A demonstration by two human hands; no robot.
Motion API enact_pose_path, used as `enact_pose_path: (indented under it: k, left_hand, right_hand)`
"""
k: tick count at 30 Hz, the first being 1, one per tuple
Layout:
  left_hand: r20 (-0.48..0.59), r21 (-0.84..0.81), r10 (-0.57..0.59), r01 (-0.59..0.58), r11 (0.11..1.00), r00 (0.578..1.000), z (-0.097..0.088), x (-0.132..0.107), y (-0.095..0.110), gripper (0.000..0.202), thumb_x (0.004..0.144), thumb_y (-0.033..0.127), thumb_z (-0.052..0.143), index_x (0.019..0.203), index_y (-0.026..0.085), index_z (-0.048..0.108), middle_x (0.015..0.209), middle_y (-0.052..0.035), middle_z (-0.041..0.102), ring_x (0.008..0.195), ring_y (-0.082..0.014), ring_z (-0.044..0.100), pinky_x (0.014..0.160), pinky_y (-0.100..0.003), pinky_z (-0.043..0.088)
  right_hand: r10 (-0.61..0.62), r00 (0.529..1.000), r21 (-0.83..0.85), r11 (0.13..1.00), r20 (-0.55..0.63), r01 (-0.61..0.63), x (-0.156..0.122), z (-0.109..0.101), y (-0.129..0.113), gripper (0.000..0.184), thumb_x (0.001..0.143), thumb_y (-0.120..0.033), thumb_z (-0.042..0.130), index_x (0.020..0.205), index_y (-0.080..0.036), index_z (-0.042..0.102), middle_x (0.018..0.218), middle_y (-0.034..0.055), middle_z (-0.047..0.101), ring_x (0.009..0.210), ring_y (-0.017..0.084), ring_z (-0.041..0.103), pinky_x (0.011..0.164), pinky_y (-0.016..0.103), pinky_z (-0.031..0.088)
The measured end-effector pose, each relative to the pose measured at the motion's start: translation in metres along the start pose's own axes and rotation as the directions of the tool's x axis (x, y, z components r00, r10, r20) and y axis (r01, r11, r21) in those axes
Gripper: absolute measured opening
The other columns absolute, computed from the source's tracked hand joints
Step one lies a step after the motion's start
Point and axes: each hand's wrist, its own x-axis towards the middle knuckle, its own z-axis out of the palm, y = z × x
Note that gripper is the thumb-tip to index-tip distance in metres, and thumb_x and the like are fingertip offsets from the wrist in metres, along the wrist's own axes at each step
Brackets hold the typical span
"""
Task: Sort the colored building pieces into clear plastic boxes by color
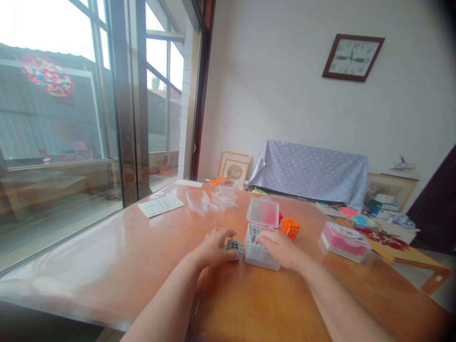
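Note:
My left hand (pixel 215 247) is curled around a small grey plastic block with square holes (pixel 234 246), the thumb below it and the fingers above. The block is low over the table, just left of a clear plastic box (pixel 261 259). The box's hinged lid (pixel 262 212) is raised at the back. My right hand (pixel 280 246) reaches over the box's right rim, with its fingertips closed at another grey piece with square holes (pixel 254 233) in the opening. My fingers partly hide that piece and the box's contents. An orange beaded-looking cluster (pixel 289 229) and a red one (pixel 280 217) sit just behind my right hand.
A lidded box with pink contents (pixel 345 241) stands to the right on the wooden table (pixel 245 308). Clear plastic containers (pixel 199 201) and a printed sheet (pixel 161 206) lie farther back on the left. Glass windows line the left side; a low side table (pixel 409 254) stands at the right.

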Motion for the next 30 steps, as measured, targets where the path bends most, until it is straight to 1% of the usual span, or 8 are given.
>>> enact_pose_path:
  k: [4, 8, 12, 18, 22, 24, 27, 30]
  left_hand:
    - [0.025, 0.102, 0.016, -0.019, 0.995, 1.0, 0.001, 0.001, -0.001, 0.064, 0.063, 0.048, 0.078, 0.121, 0.029, 0.06, 0.125, -0.0064, 0.063, 0.119, -0.0355, 0.051, 0.098, -0.045, 0.04]
    - [0.048, 0.199, 0.018, -0.027, 0.98, 0.999, 0.001, 0.002, -0.002, 0.067, 0.064, 0.053, 0.075, 0.123, 0.029, 0.058, 0.126, -0.0056, 0.062, 0.12, -0.0349, 0.05, 0.096, -0.044, 0.041]
    - [0.04, 0.242, 0.023, -0.032, 0.97, 0.999, 0.005, 0.004, -0.006, 0.058, 0.065, 0.053, 0.074, 0.117, 0.031, 0.06, 0.121, -0.0036, 0.064, 0.116, -0.0335, 0.052, 0.093, -0.044, 0.041]
    - [-0.024, 0.197, 0.002, 0.002, 0.98, 1.0, 0.007, 0.005, -0.008, 0.051, 0.062, 0.044, 0.078, 0.108, 0.031, 0.059, 0.11, -0.0015, 0.065, 0.11, -0.0314, 0.054, 0.092, -0.043, 0.04]
    - [-0.096, 0.106, 0.065, -0.055, 0.993, 0.993, 0.001, 0.0, 0.001, 0.052, 0.066, 0.036, 0.077, 0.113, 0.032, 0.056, 0.119, -0.0012, 0.062, 0.112, -0.0289, 0.053, 0.095, -0.042, 0.04]
    - [-0.147, 0.072, 0.155, -0.145, 0.987, 0.977, -0.003, -0.002, 0.007, 0.052, 0.071, 0.034, 0.074, 0.119, 0.032, 0.053, 0.124, -0.0015, 0.059, 0.116, -0.0277, 0.051, 0.098, -0.042, 0.039]
    - [-0.252, 0.068, 0.275, -0.266, 0.961, 0.928, -0.006, -0.004, 0.016, 0.05, 0.078, 0.033, 0.07, 0.124, 0.03, 0.05, 0.126, -0.004, 0.058, 0.118, -0.0269, 0.051, 0.1, -0.041, 0.038]
    - [-0.332, 0.103, 0.336, -0.321, 0.942, 0.881, -0.005, -0.005, 0.02, 0.048, 0.082, 0.034, 0.068, 0.126, 0.029, 0.05, 0.124, -0.0052, 0.06, 0.116, -0.0268, 0.052, 0.1, -0.041, 0.038]
  right_hand:
    - [0.013, 0.999, -0.012, 1.0, -0.031, -0.013, 0.001, 0.0, 0.0, 0.028, 0.09, -0.03, 0.042, 0.082, -0.02, 0.066, 0.081, 0.0001, 0.069, 0.078, 0.018, 0.06, 0.07, 0.027, 0.04]
    - [-0.005, 1.0, -0.025, 1.0, -0.012, 0.005, 0.001, 0.001, 0.0, 0.027, 0.091, -0.03, 0.041, 0.079, -0.02, 0.063, 0.078, -0.0006, 0.067, 0.076, 0.017, 0.058, 0.068, 0.026, 0.039]
    - [-0.011, 0.999, -0.018, 1.0, -0.043, 0.011, 0.0, 0.0, -0.001, 0.029, 0.093, -0.033, 0.04, 0.078, -0.02, 0.061, 0.078, -0.001, 0.066, 0.075, 0.016, 0.058, 0.067, 0.026, 0.038]
    - [0.003, 0.986, 0.027, 1.0, -0.167, 0.001, -0.003, -0.006, -0.006, 0.033, 0.095, -0.041, 0.04, 0.08, -0.021, 0.061, 0.073, -0.0013, 0.065, 0.069, 0.016, 0.058, 0.063, 0.025, 0.039]
    - [0.0, 0.959, -0.002, 1.0, -0.285, -0.001, 0.0, -0.006, -0.01, 0.033, 0.093, -0.046, 0.043, 0.085, -0.022, 0.065, 0.071, -0.0006, 0.066, 0.069, 0.017, 0.059, 0.065, 0.026, 0.042]
    - [-0.017, 0.952, 0.001, 1.0, -0.304, 0.019, 0.002, -0.004, -0.015, 0.03, 0.092, -0.045, 0.046, 0.095, -0.023, 0.067, 0.081, 0.001, 0.07, 0.076, 0.018, 0.063, 0.07, 0.028, 0.045]
    - [-0.057, 0.962, -0.004, 0.998, -0.268, 0.059, 0.008, 0.002, -0.026, 0.033, 0.091, -0.042, 0.05, 0.114, -0.026, 0.066, 0.103, 0.0041, 0.072, 0.09, 0.021, 0.065, 0.079, 0.03, 0.047]
    - [-0.102, 0.974, -0.023, 0.995, -0.204, 0.1, 0.013, 0.01, -0.04, 0.035, 0.091, -0.04, 0.05, 0.12, -0.027, 0.065, 0.108, 0.0049, 0.072, 0.095, 0.022, 0.065, 0.083, 0.032, 0.047]
